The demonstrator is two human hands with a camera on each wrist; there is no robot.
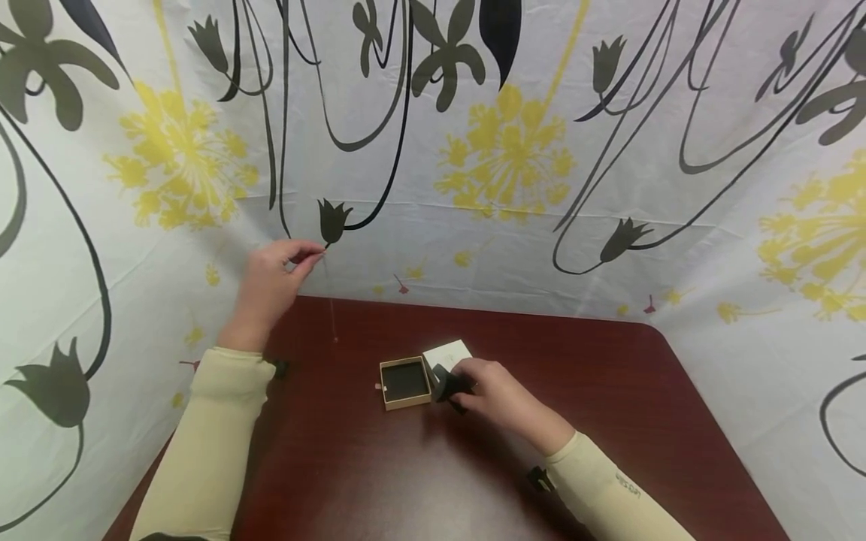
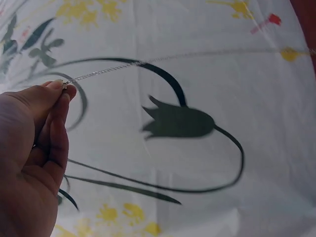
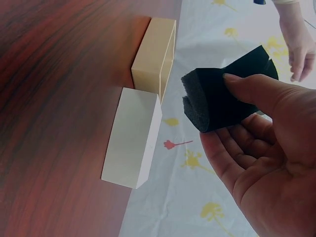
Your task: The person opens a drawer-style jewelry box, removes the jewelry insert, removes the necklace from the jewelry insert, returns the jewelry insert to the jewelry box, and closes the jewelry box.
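Observation:
My left hand (image 1: 265, 289) pinches the end of a thin necklace chain (image 2: 106, 71) between thumb and fingertips, raised in front of the patterned cloth. The chain hangs straight down, with a tiny pendant (image 1: 334, 340) at its lower end. In my right hand (image 1: 502, 400) is a bent black foam insert (image 3: 219, 96), gripped between the thumb and curled fingers, with slits at its edges. Left of that hand, a small tan box tray (image 1: 408, 403) with a dark inside stands on the table. A white box part (image 1: 446, 353) lies right beside the tray, partly behind the right hand.
The dark red wooden table (image 1: 352, 466) has a rounded far right corner. White cloth (image 1: 406, 180) with grey and yellow flowers rises behind the table and on both sides. A short ribbon tab (image 1: 378, 386) sticks out from the tray's left side.

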